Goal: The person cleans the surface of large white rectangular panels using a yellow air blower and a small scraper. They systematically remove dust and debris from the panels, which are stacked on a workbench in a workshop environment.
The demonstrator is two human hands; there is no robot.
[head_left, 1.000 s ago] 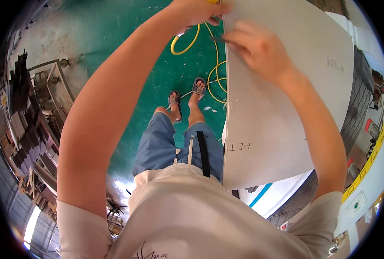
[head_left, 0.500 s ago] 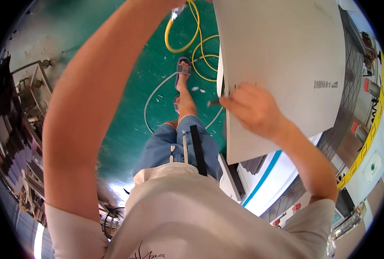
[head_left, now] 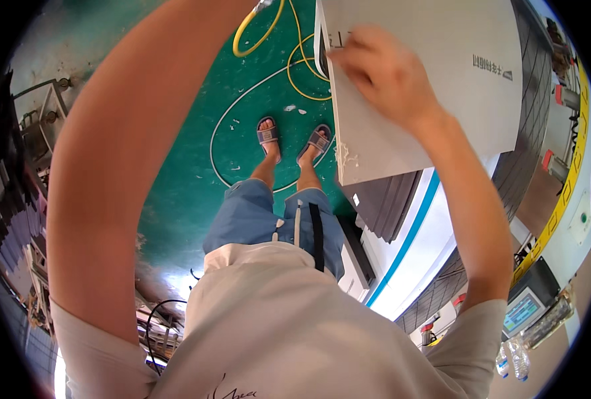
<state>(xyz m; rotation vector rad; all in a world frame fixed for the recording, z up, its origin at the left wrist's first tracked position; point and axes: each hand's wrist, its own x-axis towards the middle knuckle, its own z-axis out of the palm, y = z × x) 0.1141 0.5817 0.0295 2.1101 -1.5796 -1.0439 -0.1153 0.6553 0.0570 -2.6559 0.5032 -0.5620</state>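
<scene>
We are holding our right hand (head_left: pixel 390 78), fingers bent, at the left edge of a pale board (head_left: pixel 442 113).

Nearest, our light shirt (head_left: pixel 275 319) is filling the lower middle, blue shorts (head_left: pixel 242 216) showing beyond it; our left arm (head_left: pixel 102 186) is running out past the upper edge, so the left hand is lying out of view and we cannot tell its state; we cannot tell, either, whether the right fingers are gripping anything; the board is lying to our right, pale shavings (head_left: pixel 347 156) clinging by its near corner, dark panels (head_left: pixel 388 206) sitting stacked below; farther down, our sandals (head_left: pixel 267 135) are resting on the green floor (head_left: pixel 182 193), and a yellow hose (head_left: pixel 236 45) is curving near the upper edge.
</scene>
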